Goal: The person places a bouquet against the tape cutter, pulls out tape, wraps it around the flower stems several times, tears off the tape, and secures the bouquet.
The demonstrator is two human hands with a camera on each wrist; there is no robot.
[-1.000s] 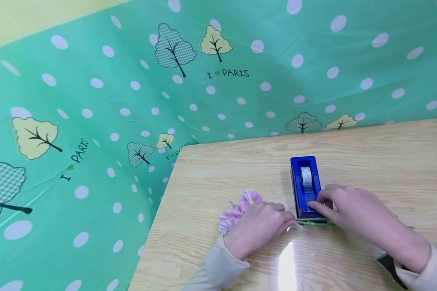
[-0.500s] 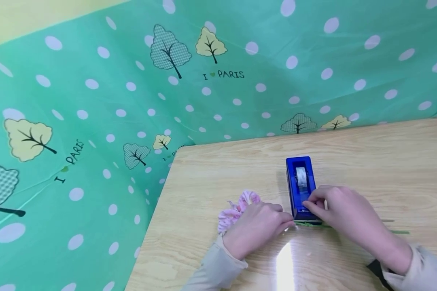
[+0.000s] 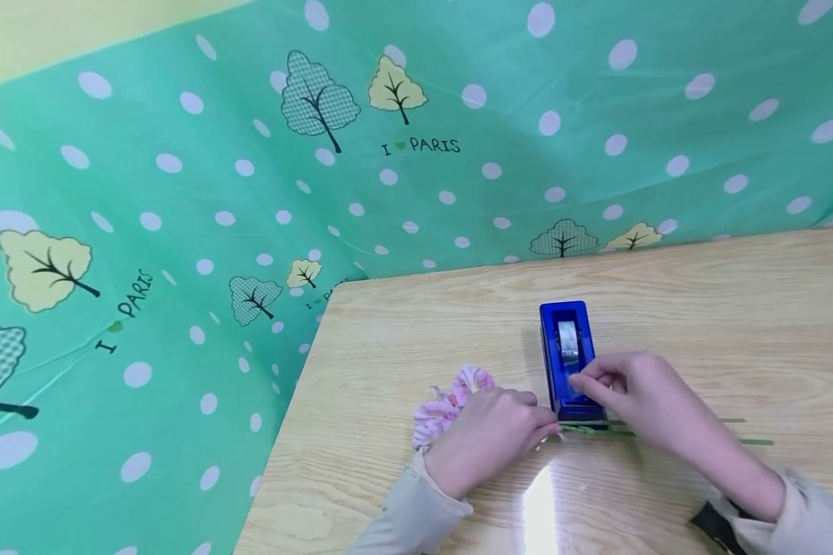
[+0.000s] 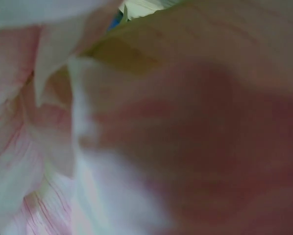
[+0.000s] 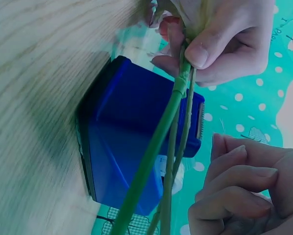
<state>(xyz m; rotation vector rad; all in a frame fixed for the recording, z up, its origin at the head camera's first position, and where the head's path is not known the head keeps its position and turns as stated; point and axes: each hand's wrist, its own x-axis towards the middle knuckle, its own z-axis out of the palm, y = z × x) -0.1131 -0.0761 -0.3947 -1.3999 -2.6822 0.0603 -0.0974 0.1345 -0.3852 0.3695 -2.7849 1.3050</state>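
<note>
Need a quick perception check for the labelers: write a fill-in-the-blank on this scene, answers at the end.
1. The tape dispenser is ____ in colour.
2. The hand over it is the ____ one.
3. The left hand pinches green stems; the flowers beside it look ____.
4. The backdrop's printed phrase ends with ____.

Missing: blue; right; pink; PARIS.

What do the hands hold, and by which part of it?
The left hand pinches the flower stems just below the blossoms. Whether the right hand, near the blue tape dispenser, holds anything cannot be told.
</note>
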